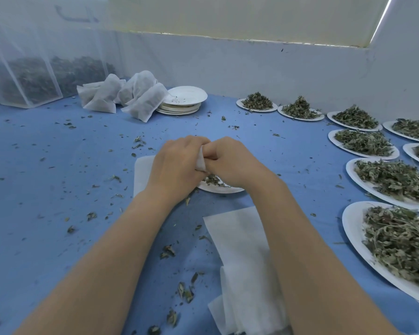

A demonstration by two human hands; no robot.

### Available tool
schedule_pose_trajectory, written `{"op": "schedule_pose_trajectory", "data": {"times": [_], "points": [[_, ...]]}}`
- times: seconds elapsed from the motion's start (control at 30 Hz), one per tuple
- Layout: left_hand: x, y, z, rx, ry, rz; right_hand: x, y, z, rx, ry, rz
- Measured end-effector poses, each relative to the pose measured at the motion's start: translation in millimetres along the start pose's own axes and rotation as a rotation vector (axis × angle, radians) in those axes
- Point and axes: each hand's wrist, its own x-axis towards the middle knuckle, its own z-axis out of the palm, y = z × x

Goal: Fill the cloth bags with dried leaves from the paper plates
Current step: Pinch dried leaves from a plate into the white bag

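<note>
Cloth bag [200,160], at frame centre above a near-empty plate [221,189], is pinched between left hand [177,163] and right hand [230,160], fingers curled on its mouth; a loosened grip would likely scatter leaves [213,180] across the surface [58,189].

A blue table covering [46,180] fills most of the view; small leaf crumbs [90,215] lie scattered over it, thickest toward 7 and 9 o'clock; at 10 o'clock, sheer white mesh sacks [32,78] stand upright, dark plant matter showing through their lower halves; behind, from 11 to 2 o'clock, runs a pale wall [228,66]; above it sits a frosted window pane [240,15], a bright strip of light along its right edge.
</note>
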Motion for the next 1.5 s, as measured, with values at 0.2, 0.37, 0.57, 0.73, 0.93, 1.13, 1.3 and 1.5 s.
{"op": "schedule_pose_trajectory", "data": {"times": [0.2, 0.37, 0.57, 0.73, 0.93, 1.13, 1.3, 1.5], "points": [[4.3, -3.0, -0.7, -0.011, 0.016, -0.061, -4.5, 1.5, -3.2, 0.201, 0.104, -0.044], [5.5, -14.8, -1.9, 0.126, -0.003, -0.109, -5.8, 6.7, -11.4, 0.353, 0.234, 0.036], [4.8, -22.9, -4.7, 0.193, -0.017, -0.113, -8.5, 21.7, -18.2, 0.403, 0.309, 0.078], [4.8, -27.7, -8.3, 0.188, -0.025, -0.201, -5.9, 40.6, -13.5, -0.06, 0.301, 0.259], [5.6, -30.5, -8.7, 0.181, -0.048, -0.237, -4.2, 42.4, -2.7, -0.282, -0.008, 0.344], [6.3, -29.6, -11.4, 0.132, -0.067, -0.279, -5.9, 35.0, -11.9, -0.256, 0.081, 0.326], [5.7, -28.2, -9.6, 0.096, -0.127, -0.305, -3.1, 30.3, -1.9, -0.269, 0.046, 0.321], [5.6, -28.5, -10.7, 0.096, -0.134, -0.31, 0.5, 25.6, -1.2, -0.263, 0.047, 0.262]]}}
